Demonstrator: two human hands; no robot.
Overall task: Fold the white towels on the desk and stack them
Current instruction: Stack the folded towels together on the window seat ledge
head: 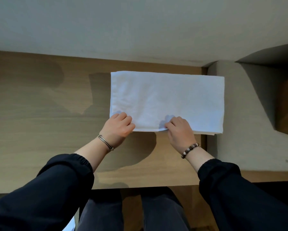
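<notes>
Showing bare wood on the left of the desk, crossed by soft shadows. Reaching in from below in dark sleeves, with a metal bangle on the left wrist. Gripping the near left corner of the white towel with the left hand, fingers curled down onto the cloth. Lying flat as a wide rectangle on the right part of the desk, far edge close to the wall, right end reaching past the desk's right edge over a pale surface. Pinching the near edge about midway along with the right hand, cloth slightly puckered there. Wearing a bead bracelet on that wrist. Showing more white layers under the near right corner.
</notes>
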